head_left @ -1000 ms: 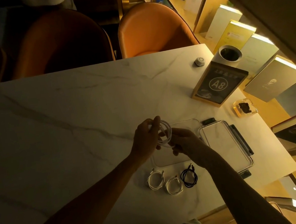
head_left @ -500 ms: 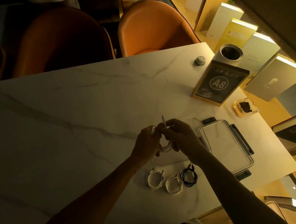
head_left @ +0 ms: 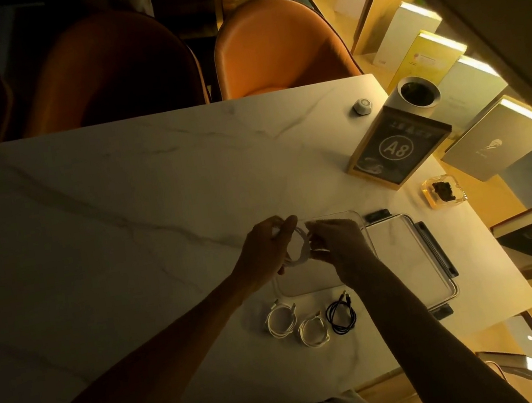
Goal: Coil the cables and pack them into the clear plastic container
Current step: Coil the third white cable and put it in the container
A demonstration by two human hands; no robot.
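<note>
- Both bare forearms reach in from the near edge and converge toward the middle.
- Left hand (head_left: 265,249) is raised, fingers curled round a white cable coil (head_left: 299,248).
- Right hand (head_left: 339,242) is just beside it, its fingers pinching the coil's right side.

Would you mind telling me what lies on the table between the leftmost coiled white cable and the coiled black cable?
In the head view, a second coiled white cable lies between the leftmost coiled white cable and the coiled black cable, slightly nearer the person.
</note>
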